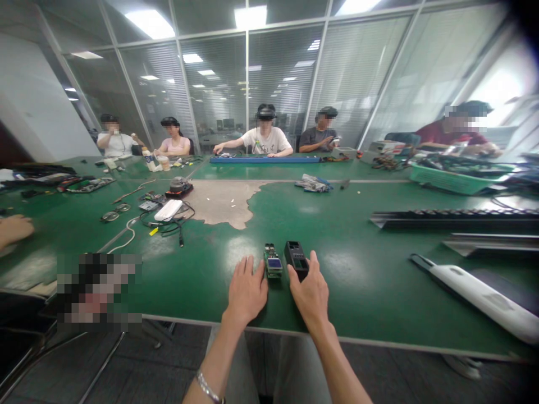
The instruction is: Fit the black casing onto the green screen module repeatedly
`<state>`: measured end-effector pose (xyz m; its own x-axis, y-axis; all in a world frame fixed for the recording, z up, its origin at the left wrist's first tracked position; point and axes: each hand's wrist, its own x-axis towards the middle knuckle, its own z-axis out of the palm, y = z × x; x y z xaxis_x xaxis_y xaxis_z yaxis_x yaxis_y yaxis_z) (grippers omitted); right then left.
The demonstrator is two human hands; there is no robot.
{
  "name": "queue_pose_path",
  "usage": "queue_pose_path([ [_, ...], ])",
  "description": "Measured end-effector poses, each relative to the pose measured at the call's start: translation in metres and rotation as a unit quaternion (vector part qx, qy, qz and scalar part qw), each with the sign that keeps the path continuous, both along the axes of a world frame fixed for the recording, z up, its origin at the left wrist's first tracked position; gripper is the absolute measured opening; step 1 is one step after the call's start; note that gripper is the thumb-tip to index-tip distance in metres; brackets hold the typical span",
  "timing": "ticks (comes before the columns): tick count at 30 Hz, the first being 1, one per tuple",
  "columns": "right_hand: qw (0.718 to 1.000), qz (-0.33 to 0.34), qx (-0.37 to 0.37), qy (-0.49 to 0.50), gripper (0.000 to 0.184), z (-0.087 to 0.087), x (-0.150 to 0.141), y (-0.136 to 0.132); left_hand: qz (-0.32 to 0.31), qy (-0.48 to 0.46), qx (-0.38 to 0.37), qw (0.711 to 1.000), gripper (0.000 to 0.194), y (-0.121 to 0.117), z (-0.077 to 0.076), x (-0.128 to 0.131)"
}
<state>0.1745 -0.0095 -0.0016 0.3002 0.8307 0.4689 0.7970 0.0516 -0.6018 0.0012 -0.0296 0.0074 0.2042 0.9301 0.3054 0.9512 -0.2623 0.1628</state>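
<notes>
My left hand (247, 287) lies palm down on the green table, its fingers stretched out and holding nothing. Just right of its fingertips rests a small green circuit board (273, 268) with a bluish display screen and parts at its far end. My right hand (310, 290) spans a black plastic casing (296, 255), thumb at its left side and fingers along its right. Openings show in the casing's top face; its near end is hidden by the hand. Board and casing lie side by side with a narrow gap between them.
Black metal rails (455, 219) and a long white device (484, 292) lie to the right. A green basket (461, 182) stands beyond. At left are a white power bank (168, 210), cables and glasses (115, 213). Several people sit around the table (337, 224); another person's hand (16, 229) is at far left.
</notes>
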Motion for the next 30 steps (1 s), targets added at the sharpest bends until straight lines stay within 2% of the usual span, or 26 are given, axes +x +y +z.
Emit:
queue_pose_path([
  [7, 0.999, -0.017, -0.01, -0.046, 0.078, -0.0015, -0.004, -0.0015, -0.006, -0.003, -0.003, 1.0, 0.057, 0.0004, -0.0025, 0.0001],
  [15, 0.999, 0.001, 0.023, -0.033, 0.083, -0.0049, -0.003, -0.0054, 0.002, -0.002, -0.001, 1.0, 0.069, 0.0004, -0.0051, 0.0011],
  [24, 0.999, 0.004, 0.03, -0.037, 0.08, -0.0069, -0.0022, -0.0074, 0.013, -0.005, 0.003, 1.0, 0.053, 0.0018, -0.0044, 0.0018],
  [30, 0.999, 0.002, 0.024, -0.037, 0.079, -0.0068, -0.0021, -0.0081, 0.01, -0.007, 0.006, 1.0, 0.05, 0.001, -0.0023, 0.0022],
])
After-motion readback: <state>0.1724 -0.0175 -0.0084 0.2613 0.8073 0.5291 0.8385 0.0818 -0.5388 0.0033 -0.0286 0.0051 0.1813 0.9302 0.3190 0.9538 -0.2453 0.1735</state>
